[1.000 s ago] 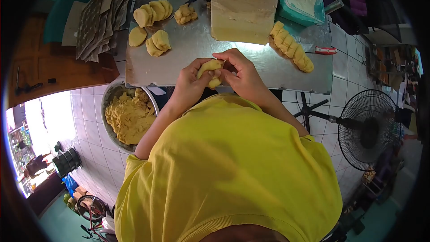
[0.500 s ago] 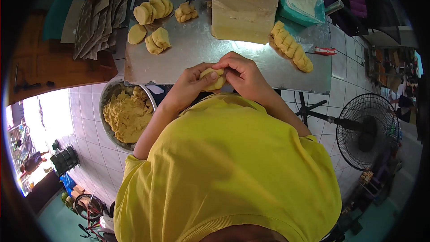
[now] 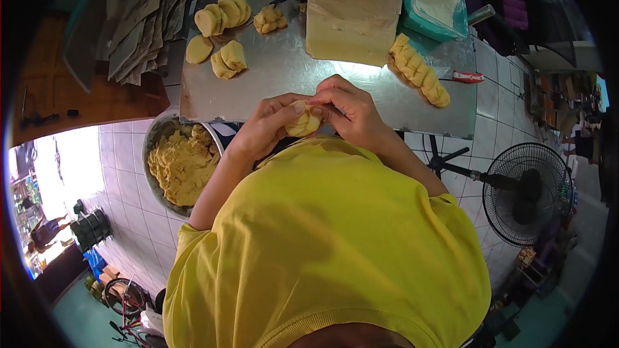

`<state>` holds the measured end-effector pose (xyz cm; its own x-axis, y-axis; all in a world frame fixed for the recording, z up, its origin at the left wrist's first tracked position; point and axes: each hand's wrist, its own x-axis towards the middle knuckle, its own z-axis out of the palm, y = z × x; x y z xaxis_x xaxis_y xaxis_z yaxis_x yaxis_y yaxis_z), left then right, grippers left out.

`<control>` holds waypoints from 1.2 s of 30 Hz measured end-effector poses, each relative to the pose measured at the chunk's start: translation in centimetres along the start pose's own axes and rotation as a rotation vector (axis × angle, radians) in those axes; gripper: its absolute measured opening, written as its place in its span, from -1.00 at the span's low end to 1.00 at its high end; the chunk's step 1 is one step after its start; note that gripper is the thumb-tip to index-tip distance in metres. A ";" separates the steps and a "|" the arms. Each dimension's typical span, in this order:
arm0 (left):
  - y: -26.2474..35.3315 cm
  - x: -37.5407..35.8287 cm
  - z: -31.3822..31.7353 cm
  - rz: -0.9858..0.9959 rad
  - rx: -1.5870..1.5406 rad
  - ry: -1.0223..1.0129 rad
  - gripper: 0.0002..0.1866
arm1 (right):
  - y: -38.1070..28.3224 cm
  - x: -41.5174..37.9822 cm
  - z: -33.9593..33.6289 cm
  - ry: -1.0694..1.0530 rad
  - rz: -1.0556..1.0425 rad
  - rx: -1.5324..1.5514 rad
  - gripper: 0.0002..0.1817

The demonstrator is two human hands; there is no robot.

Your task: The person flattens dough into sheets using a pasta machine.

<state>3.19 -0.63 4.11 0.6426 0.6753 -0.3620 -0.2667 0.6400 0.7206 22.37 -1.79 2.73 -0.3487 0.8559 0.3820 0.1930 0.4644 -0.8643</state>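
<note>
Both hands are now pressing the dough lump [image 3: 303, 120] closed between them, left hand [image 3: 267, 125] cupping and right hand [image 3: 348, 111] pinching it at the steel table's [image 3: 271, 87] six-o'clock edge, so it is rounding up from the elongated piece.

Single head-worn view, looking steeply down past a yellow shirt [image 3: 322, 238]. Close over the hands, facing the metal table [image 3: 277, 84]. Fisheye-wide, taking in tiled floor [image 3: 129, 219] below.
</note>
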 end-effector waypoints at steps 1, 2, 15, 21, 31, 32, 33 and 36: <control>0.1 0.3 -0.3 0.005 0.001 0.004 -0.62 | -0.1 0.0 0.1 0.013 -0.034 -0.003 -0.80; 0.3 0.6 -0.5 -0.032 0.024 -0.007 -0.59 | -0.1 0.1 0.2 0.027 -0.067 -0.005 -0.82; 0.2 0.4 -1.6 -0.133 -0.133 -0.240 -0.55 | -0.7 1.7 -0.5 -0.265 0.021 0.122 -0.78; -0.4 0.4 -1.2 -0.067 -0.268 -0.211 -0.47 | -0.3 1.7 0.4 -0.179 0.110 0.076 -0.79; -0.6 0.3 -1.7 -0.126 -0.260 -0.141 -0.62 | -1.2 2.2 0.6 -0.261 0.133 0.166 -0.77; -0.9 0.2 -1.8 -0.153 -0.267 -0.143 -0.66 | -1.0 2.2 0.7 -0.289 0.046 0.056 -0.76; -1.0 0.2 -1.8 -0.146 -0.266 -0.144 -0.66 | -0.9 2.2 0.7 -0.293 0.042 0.053 -0.76; -1.2 0.2 -1.6 -0.043 -0.310 -0.094 -0.71 | -0.9 2.3 1.2 -0.246 -0.009 -0.059 -0.77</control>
<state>2.51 -0.63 2.24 0.7180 0.6173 -0.3215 -0.4344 0.7583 0.4861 20.33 -0.53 3.96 -0.5620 0.7739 0.2920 0.2399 0.4903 -0.8379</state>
